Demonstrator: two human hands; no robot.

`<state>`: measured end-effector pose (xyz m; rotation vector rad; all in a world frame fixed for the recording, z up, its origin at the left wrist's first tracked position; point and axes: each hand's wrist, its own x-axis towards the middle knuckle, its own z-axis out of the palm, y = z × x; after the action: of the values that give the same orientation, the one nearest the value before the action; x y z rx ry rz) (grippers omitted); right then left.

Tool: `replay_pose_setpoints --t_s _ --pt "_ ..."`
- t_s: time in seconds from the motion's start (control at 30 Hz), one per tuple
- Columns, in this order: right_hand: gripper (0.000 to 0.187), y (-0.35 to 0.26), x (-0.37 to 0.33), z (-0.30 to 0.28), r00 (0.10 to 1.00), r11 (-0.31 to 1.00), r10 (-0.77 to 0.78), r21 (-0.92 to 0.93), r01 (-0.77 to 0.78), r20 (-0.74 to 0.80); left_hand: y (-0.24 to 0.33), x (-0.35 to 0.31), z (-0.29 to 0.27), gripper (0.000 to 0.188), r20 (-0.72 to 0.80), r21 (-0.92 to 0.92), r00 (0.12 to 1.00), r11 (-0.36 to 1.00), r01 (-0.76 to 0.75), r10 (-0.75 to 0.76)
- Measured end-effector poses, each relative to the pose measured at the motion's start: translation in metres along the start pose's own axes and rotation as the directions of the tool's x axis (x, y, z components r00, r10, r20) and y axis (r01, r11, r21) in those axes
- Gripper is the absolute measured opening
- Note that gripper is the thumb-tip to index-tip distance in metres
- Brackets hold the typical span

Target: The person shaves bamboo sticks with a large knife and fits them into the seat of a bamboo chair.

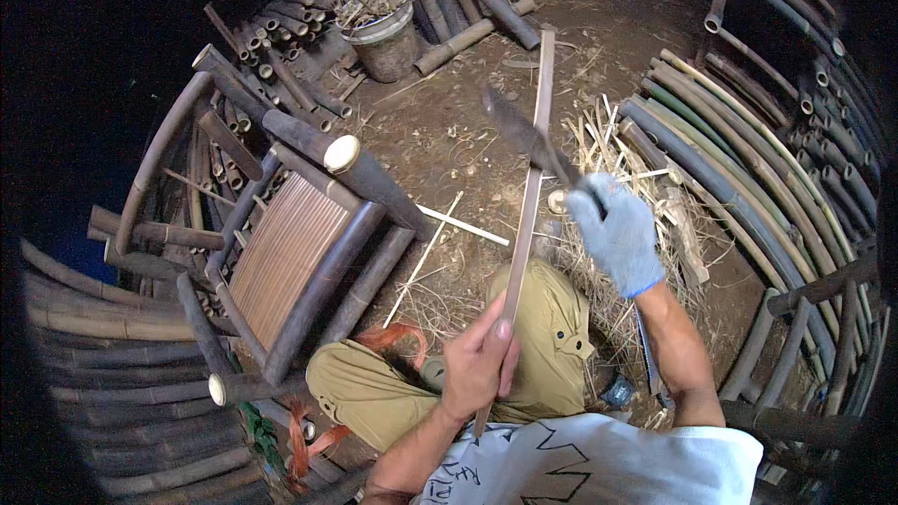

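Head view: right forearm [678,346], angled up and inward from the lower right, ending in the grey-gloved right hand [617,234], fingers tightly curled; left forearm [413,452], slanting up rightward to the bare left hand [480,360], fingers wrapped around a bamboo strip [528,215], thumb against it; strip held near its lower end, a short piece below the grip, the long remainder rising away above; knife [514,123], handle gripped by the right hand, blurred blade crossing the strip's upper part, contact uncertain.
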<state>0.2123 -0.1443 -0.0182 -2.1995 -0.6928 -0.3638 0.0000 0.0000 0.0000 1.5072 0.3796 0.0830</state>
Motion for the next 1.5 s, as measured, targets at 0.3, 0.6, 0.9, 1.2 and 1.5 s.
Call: replay_pose_setpoints --t_s 0.3,0.6,0.9,1.2,1.5 --pt "0.043 0.037 0.035 -0.023 0.999 0.987 0.020 -0.157 -0.026 -0.038 -0.020 -0.041 -0.027 0.046 0.108 -0.002 0.994 1.000 0.023 -0.023" --pt "0.028 0.019 0.028 -0.034 0.998 1.000 0.000 0.020 0.001 -0.066 -0.025 -0.014 -0.032 0.048 -0.056 -0.055 0.997 0.997 -0.062 0.059" --pt "0.047 -0.037 -0.045 -0.001 0.973 0.984 -0.171 0.066 0.163 0.155 0.012 0.034 -0.001 0.044 -0.064 -0.004 0.997 0.999 -0.038 0.038" --pt "0.041 -0.016 -0.021 0.000 0.997 1.000 -0.009 -0.014 0.010 0.079 -0.010 0.013 0.002 0.047 -0.024 -0.014 0.998 0.998 -0.055 0.055" --pt "0.035 0.025 0.004 -0.010 0.993 0.993 0.114 -0.037 -0.115 -0.033 -0.027 -0.031 -0.015 0.046 0.079 0.073 0.992 0.993 0.094 -0.100"
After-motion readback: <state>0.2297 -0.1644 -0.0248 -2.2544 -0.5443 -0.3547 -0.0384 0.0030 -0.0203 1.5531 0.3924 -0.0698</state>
